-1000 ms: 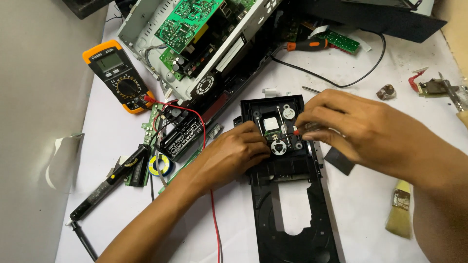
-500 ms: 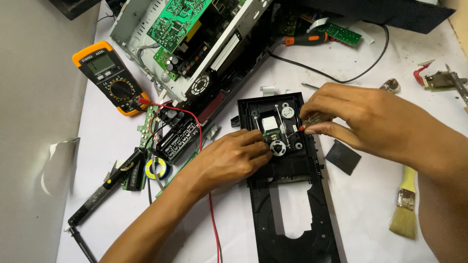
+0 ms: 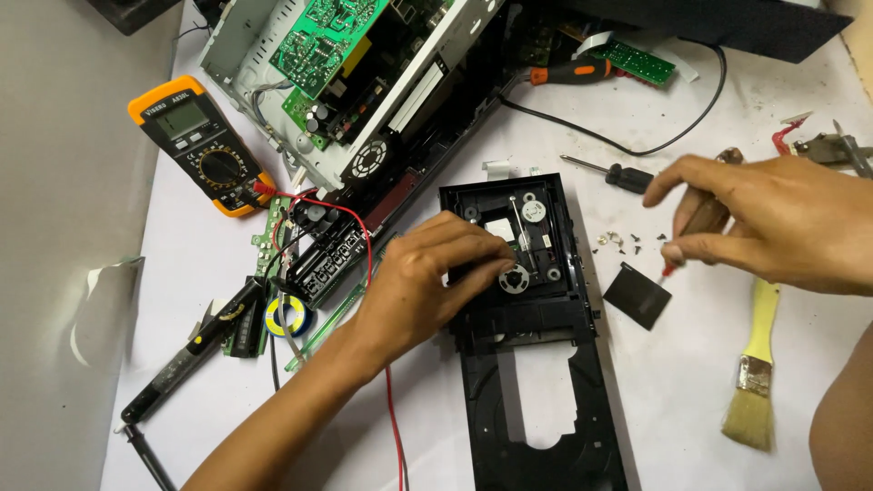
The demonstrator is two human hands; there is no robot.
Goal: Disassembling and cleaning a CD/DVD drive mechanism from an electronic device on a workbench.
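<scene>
Both my hands are busy: my left hand [image 3: 427, 273] presses on the black disc drive mechanism [image 3: 532, 318] at table centre to steady it, while my right hand [image 3: 773, 227], off beside it, pinches a brown-handled screwdriver [image 3: 702, 218] over the loose screws [image 3: 623, 241].

Left forearm: entered from lower left of frame, angled up toward centre.
Left hand [image 3: 418, 286]: held palm down at frame centre, knuckles raised, wrist straight.
Left fingers [image 3: 477, 264]: curled and pressed downward, tips pointed right, thumb tucked under.
Right forearm: seen at right edge, cut off by the frame; elbow region blurred at lower right.
Right hand [image 3: 773, 223]: held at mid right, back of hand up, pointed left.
Right fingers [image 3: 677, 177]: index extended left, remaining fingers and thumb pinched together below it.
</scene>
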